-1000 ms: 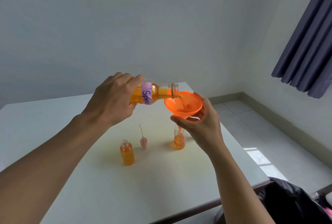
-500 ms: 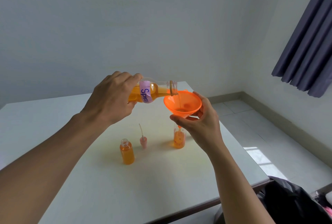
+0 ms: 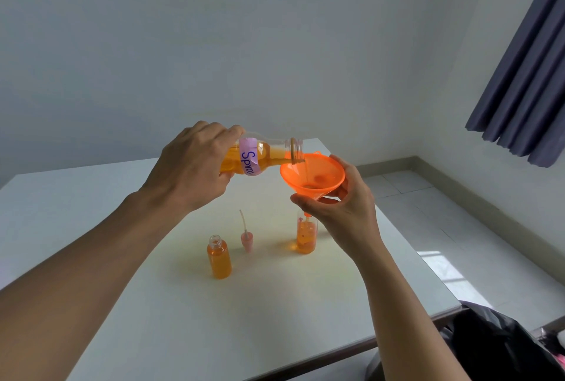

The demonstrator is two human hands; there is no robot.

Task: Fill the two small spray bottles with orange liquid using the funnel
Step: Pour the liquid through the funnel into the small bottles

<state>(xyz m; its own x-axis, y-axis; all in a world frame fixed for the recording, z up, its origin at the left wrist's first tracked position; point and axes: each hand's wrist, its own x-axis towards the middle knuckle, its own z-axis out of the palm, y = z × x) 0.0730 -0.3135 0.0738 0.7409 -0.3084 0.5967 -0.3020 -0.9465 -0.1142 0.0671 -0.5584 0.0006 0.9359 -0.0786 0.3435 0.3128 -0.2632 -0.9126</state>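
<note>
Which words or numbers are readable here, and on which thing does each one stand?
"Spra...": handwritten on the purple label of the big bottle; its end curves out of sight.
Small bottle under the funnel: tiny flower-like marks, no readable text.
Nothing else bears text.

The left hand [image 3: 195, 166] covered the base of the big bottle [image 3: 275, 151], whose label [image 3: 249, 160] read only partway. The right hand [image 3: 345, 212] hid most of the funnel [image 3: 312, 175] spout. At five o'clock a black bag [image 3: 489, 347] was cut off.
</note>
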